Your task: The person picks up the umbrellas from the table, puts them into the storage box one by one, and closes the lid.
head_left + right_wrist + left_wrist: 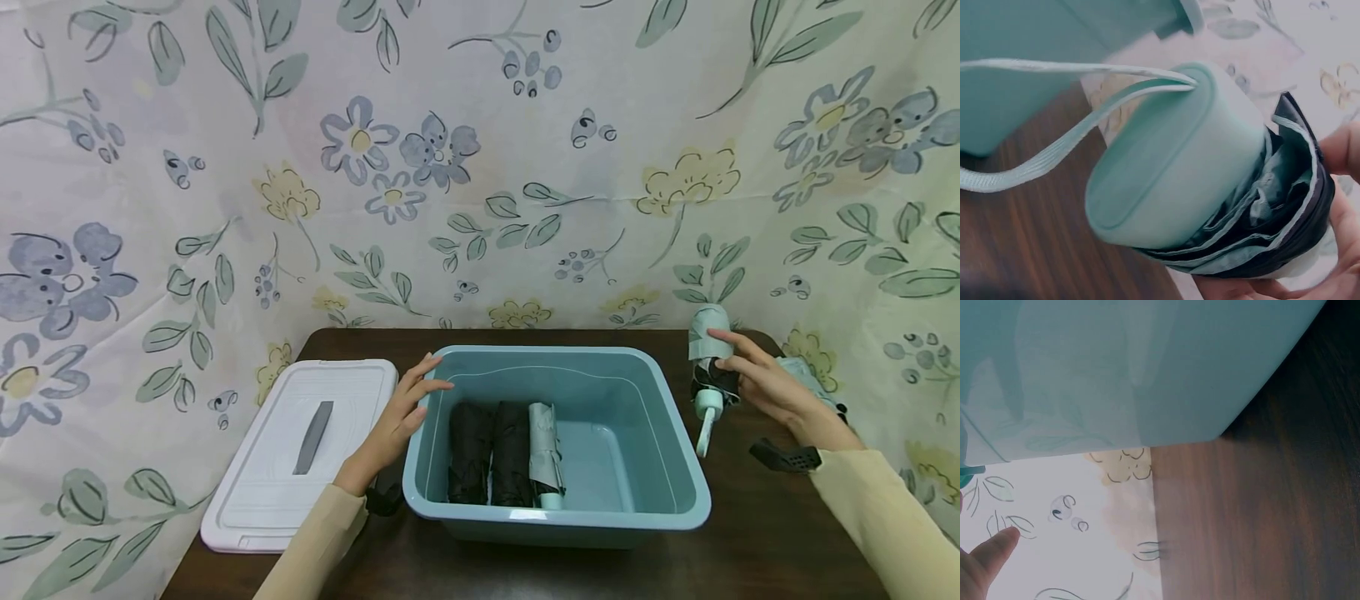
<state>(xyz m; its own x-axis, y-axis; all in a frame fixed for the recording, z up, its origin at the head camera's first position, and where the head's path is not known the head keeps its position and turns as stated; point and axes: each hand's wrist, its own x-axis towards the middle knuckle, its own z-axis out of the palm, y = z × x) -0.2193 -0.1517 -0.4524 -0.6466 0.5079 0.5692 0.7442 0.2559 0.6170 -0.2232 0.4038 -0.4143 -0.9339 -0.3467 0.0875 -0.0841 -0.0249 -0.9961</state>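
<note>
A folded pale teal umbrella, with a dark underside and a wrist strap, is gripped by my right hand beyond the bin's right rim. In the right wrist view its teal handle and looped strap fill the middle. My left hand is at the left rim of the blue-green plastic bin, fingers extended and slightly bent. Inside the bin, on the left side, two black folded umbrellas lie beside a pale teal one.
A white lid with a grey handle lies left of the bin on the dark wooden table. Another pale teal item is partly hidden behind my right hand. Floral cloth hangs behind the table.
</note>
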